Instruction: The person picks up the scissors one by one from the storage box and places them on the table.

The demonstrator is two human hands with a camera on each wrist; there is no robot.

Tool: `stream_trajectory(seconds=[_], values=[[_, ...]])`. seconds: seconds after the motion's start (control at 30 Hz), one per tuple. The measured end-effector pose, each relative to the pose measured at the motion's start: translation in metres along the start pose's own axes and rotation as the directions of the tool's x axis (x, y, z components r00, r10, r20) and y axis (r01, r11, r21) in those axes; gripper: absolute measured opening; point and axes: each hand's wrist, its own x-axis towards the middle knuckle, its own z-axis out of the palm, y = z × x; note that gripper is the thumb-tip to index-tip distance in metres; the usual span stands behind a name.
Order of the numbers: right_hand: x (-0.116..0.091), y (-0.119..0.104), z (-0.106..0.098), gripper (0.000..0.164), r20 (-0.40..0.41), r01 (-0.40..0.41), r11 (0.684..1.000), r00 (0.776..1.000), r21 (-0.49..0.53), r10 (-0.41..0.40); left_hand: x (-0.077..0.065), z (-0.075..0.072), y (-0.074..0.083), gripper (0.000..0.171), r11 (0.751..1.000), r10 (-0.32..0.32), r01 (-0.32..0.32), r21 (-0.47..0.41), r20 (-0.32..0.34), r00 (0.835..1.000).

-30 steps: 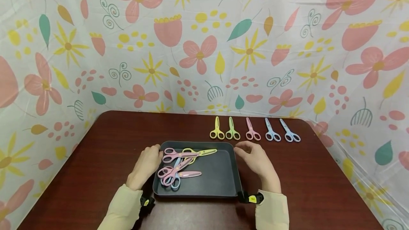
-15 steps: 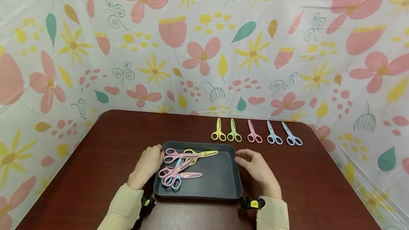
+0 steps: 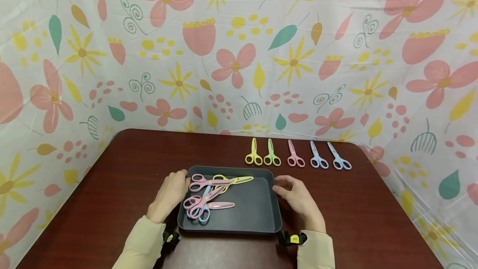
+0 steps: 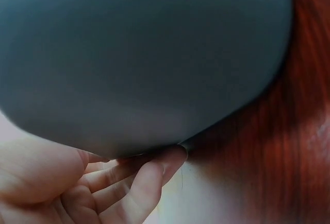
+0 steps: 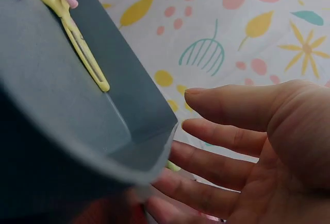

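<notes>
A dark grey tray [image 3: 257,215] lies on the table in the head view, with several scissors heaped at its left side. Among them are pink scissors [image 3: 203,202], yellow scissors [image 3: 239,180] and blue scissors [image 3: 204,216]. My left hand [image 3: 169,194] touches the tray's left wall from outside; in the left wrist view its loosely bent fingers [image 4: 147,188] meet the wall. Beside the right wall is my right hand [image 3: 298,198], thumb and fingers spread apart. Fingers reach the tray's corner in the right wrist view, where the yellow scissors [image 5: 85,54] also show. Neither hand holds scissors.
Behind the tray stands a row of scissors: yellow [image 3: 254,152], green [image 3: 271,153], pink [image 3: 295,155] and two blue ones, including the rightmost [image 3: 339,157]. The brown table [image 3: 112,202] ends at a floral curtain [image 3: 231,94].
My right hand has lowered slightly along the tray's right wall since a second ago. The left hand, tray and scissors hold their places; the head view has shifted a little.
</notes>
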Motion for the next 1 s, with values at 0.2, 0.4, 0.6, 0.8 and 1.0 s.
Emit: stream_trajectory(seconds=[0.2,0.4,0.6,0.8,1.0], values=[[0.0000,0.0012,0.0040,0.035,0.023,-0.047,0.997,0.999,0.062,0.046,0.0005,-0.0003,-0.0002,0.011,1.000,0.007,-0.006,0.013,-0.010,1.000],[-0.0004,0.0041,0.0052,0.031,0.003,-0.041,0.999,0.999,0.033,0.041,0.0015,0.0008,0.0014,0.013,1.000,-0.010,0.010,-0.004,0.006,1.000],[0.0015,0.0062,0.0064,0.028,-0.034,-0.043,0.999,0.998,0.030,0.044,0.0020,0.0016,0.0024,0.013,1.000,-0.023,0.024,-0.011,0.011,1.000],[0.0012,0.0053,0.0052,0.026,-0.031,-0.044,0.998,0.999,-0.035,0.043,0.0019,0.0015,0.0025,0.014,1.000,-0.021,0.021,-0.011,0.004,1.000],[-0.0001,0.0033,0.0037,0.024,-0.024,-0.034,0.994,0.999,-0.102,0.032,0.0015,0.0009,0.0030,0.013,1.000,-0.022,0.022,-0.014,0.011,1.000]])
